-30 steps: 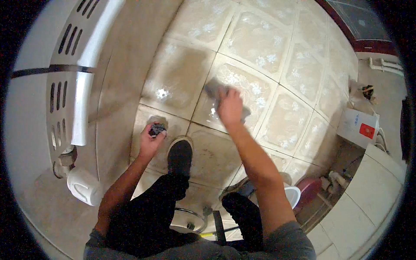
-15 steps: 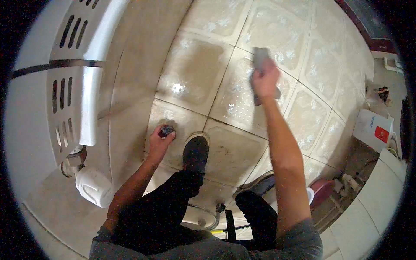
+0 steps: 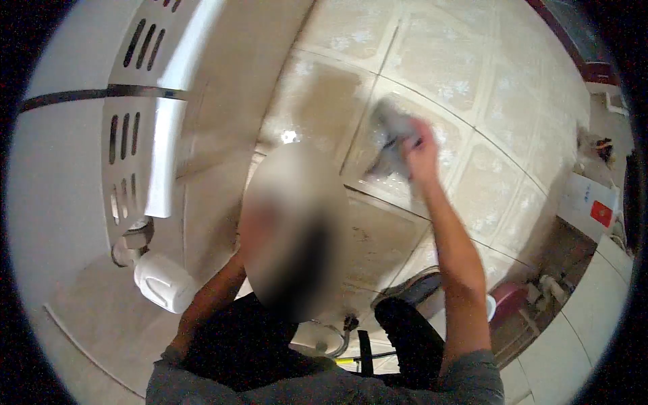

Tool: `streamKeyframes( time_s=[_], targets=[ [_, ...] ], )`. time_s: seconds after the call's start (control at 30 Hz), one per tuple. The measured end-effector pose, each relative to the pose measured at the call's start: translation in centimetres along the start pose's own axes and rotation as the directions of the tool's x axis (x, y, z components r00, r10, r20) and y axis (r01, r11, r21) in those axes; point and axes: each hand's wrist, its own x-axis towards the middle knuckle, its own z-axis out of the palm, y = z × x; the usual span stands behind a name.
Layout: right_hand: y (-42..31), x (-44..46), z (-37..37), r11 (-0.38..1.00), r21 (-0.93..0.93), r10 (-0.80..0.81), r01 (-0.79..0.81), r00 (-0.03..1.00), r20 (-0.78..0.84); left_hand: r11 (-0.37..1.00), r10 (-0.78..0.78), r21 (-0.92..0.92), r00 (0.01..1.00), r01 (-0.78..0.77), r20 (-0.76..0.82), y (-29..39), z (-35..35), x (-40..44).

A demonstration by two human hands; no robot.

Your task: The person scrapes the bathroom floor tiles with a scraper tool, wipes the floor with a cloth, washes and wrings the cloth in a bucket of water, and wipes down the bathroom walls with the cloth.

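Observation:
My right hand (image 3: 422, 152) is closed around a grey piece that looks like a rag (image 3: 391, 125), smeared by motion, against a wet floor tile (image 3: 368, 145). Soapy-looking wet marks shine on the tile around it. A blurred oval covers my left hand (image 3: 260, 223), so its fingers and anything in them cannot be made out; the forearm reaches in from below. Half a second ago that hand pinched a small dark scouring pad low over the floor beside my shoe.
At left, a slotted white panel (image 3: 135, 138) stands near a white plastic jug (image 3: 162, 283). A white box with a red patch (image 3: 584, 202) lies at right, above a reddish basin (image 3: 507, 304). A hose (image 3: 341, 344) runs between my legs, near my shoe (image 3: 415, 290).
My right hand has drawn the grey rag back a little towards me, and the rag is turned differently. The view has shifted slightly. A blurred oval now hides my left hand and left shoe.

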Motion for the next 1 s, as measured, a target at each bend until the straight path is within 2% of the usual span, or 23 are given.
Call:
streamKeyframes(
  time_s=[0.03, 0.1, 0.17, 0.2, 0.23, 0.27, 0.3, 0.37, 0.4, 0.43, 0.47, 0.5, 0.53, 0.6, 0.67, 0.7, 0.73, 0.77, 0.8, 0.83, 0.87, 0.93, 1.0],
  targets=[
    [-1.6, 2.3, -1.2, 0.983, -0.181, -0.042, 0.016, 0.989, -0.142, 0.998, -0.054, 0.024, 0.998, 0.054, -0.024, 0.1, -0.1, -0.1],
    [-0.6, 7.6, -0.2, 0.936, -0.350, -0.122, 0.036, 0.966, -0.226, 0.992, -0.096, 0.075, 0.993, 0.101, -0.067, -0.5, -0.9, 0.2],
    [-2.8, 10.2, 4.0, 0.859, -0.494, -0.258, 0.135, 0.947, -0.190, 0.981, 0.019, 0.194, 0.988, 0.012, -0.155, -3.3, -1.2, 0.2],
    [-4.3, 11.0, 6.2, 0.813, -0.501, -0.370, 0.297, 0.928, -0.051, 0.977, 0.023, 0.213, 0.988, 0.010, -0.154, -3.6, -1.4, 0.3],
    [-5.3, 11.4, 9.3, 0.922, -0.327, -0.206, 0.206, 0.978, 0.035, 0.992, 0.011, 0.127, 0.988, 0.009, -0.153, -3.9, -1.5, 0.4],
    [-6.6, 9.5, 13.1, 0.829, -0.437, -0.418, 0.348, 0.905, -0.073, 0.999, -0.001, 0.041, 0.988, 0.007, -0.152, -4.1, -1.6, 0.3],
    [-7.8, 8.5, 16.4, 0.795, -0.476, -0.406, 0.375, 0.913, 0.039, 0.998, 0.001, 0.058, 0.989, 0.007, -0.150, -3.6, -1.4, 0.1],
    [-9.4, 3.6, 21.8, 0.845, -0.219, -0.463, 0.488, 0.872, 0.157, 0.987, 0.023, 0.161, 0.961, 0.022, -0.275, -2.3, -0.9, -1.4],
    [-8.4, 0.8, 25.9, 0.855, -0.230, -0.411, 0.466, 0.877, 0.249, 0.987, 0.032, 0.162, 0.961, 0.014, -0.276, -3.6, -1.0, -1.4],
    [-9.6, -3.2, 26.6, 0.871, -0.227, -0.395, 0.436, 0.896, 0.203, 0.997, 0.027, 0.082, 0.948, -0.001, -0.318, -6.1, -1.0, -0.7],
    [-10.4, -5.6, 25.5, 0.768, -0.307, -0.390, 0.562, 0.791, 0.472, 1.000, 0.015, 0.004, 0.935, -0.014, -0.355, -7.7, -1.0, -0.4],
    [-10.2, -7.6, 24.9, 0.727, -0.183, -0.488, 0.662, 0.686, 0.540, 1.000, 0.026, -0.002, 0.938, -0.028, -0.346, -8.7, -0.7, -0.6],
    [-10.2, -8.9, 24.8, 0.777, -0.123, -0.392, 0.617, 0.627, 0.673, 0.996, 0.052, -0.049, 0.932, -0.074, -0.360, -9.6, -0.5, -1.0],
    [-9.5, -9.4, 22.4, 0.863, 0.215, -0.488, 0.456, 0.648, 0.585, 0.988, 0.066, -0.109, 0.936, -0.110, -0.345, -9.8, 0.2, -1.2],
    [-9.0, -9.4, 17.3, 0.901, 0.263, -0.422, 0.345, 0.839, 0.343, 0.984, 0.087, -0.115, 0.924, -0.139, -0.373, -10.0, 1.1, -2.3],
    [-9.5, -8.5, 12.8, 0.930, 0.266, -0.339, 0.251, 0.865, 0.369, 0.989, 0.148, 0.079, 0.917, -0.128, -0.371, -7.1, 1.3, -3.3],
    [-8.9, -8.5, 8.2, 0.913, 0.401, -0.216, 0.073, 0.921, 0.324, 0.990, 0.140, 0.074, 0.919, -0.121, -0.368, -6.3, 1.6, -3.3],
    [-4.6, -7.7, 5.3, 0.886, 0.446, -0.246, 0.127, 0.944, 0.219, 0.985, 0.165, 0.111, 0.923, -0.135, -0.347, -5.8, 1.3, -3.4],
    [-5.9, -7.5, -0.2, 0.945, 0.322, -0.001, -0.061, 0.982, 0.187, 0.978, 0.189, 0.152, 0.924, -0.146, -0.332, -5.5, 0.9, -3.5],
    [-4.2, -7.6, -3.9, 0.974, 0.212, 0.081, -0.081, 0.997, 0.006, 0.980, 0.186, 0.131, 0.929, -0.152, -0.320, -5.9, 0.8, -3.1],
    [-1.3, -7.5, -7.9, 0.946, 0.290, 0.162, -0.142, 0.986, -0.046, 0.980, 0.186, 0.135, 0.926, -0.149, -0.329, -6.0, 0.4, -2.6],
    [2.1, -7.6, -12.9, 0.982, 0.109, 0.174, -0.157, 0.969, -0.173, 0.986, 0.159, 0.088, 0.953, -0.140, -0.260, -6.9, 0.4, -1.8],
    [5.9, -7.8, -12.8, 0.979, -0.174, 0.053, -0.103, 0.961, -0.271, 0.976, 0.204, 0.132, 0.932, -0.172, -0.300, -8.8, 0.6, -1.4]
  ],
)
